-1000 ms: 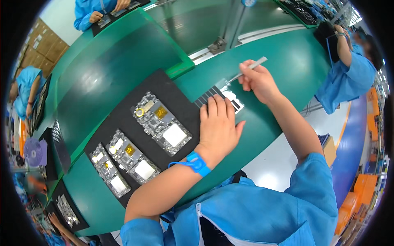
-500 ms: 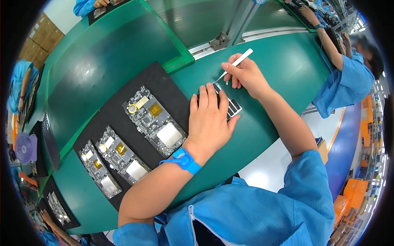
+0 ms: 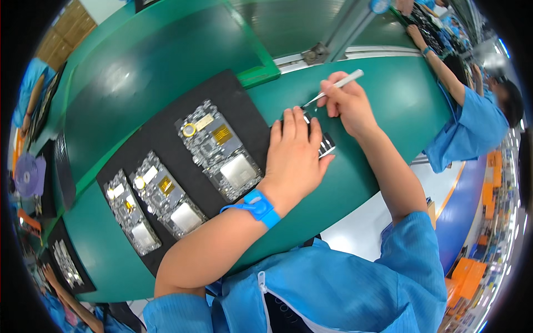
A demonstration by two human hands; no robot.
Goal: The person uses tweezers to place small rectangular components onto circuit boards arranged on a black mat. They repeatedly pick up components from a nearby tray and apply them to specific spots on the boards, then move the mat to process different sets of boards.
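My left hand (image 3: 295, 152) lies flat, fingers spread, over a black sheet with white stripes (image 3: 327, 145). Most of that sheet is hidden beneath the palm. A blue wrist strap (image 3: 259, 208) circles the left wrist. In my right hand (image 3: 351, 105), closed between thumb and fingers, are white tweezers (image 3: 348, 79) with a thin tip. The tip points down at the sheet's far end, just beyond my left fingertips; whether it touches cannot be seen. Left of my left hand, a large circuit board (image 3: 219, 150) rests on a black mat (image 3: 166, 125).
Two more circuit boards, one in the middle (image 3: 168, 194) and one at the left (image 3: 131, 212), share the mat. The green table (image 3: 400, 94) meets a metal post (image 3: 347, 33) at the back. Co-workers in blue (image 3: 469, 122) sit at right and left. A purple fan (image 3: 29, 175) stands far left.
The whole view has shifted slightly, moving the boards and both hands a little rightward in the picture. The left hand stays on the striped sheet; the right still grips the tweezers.
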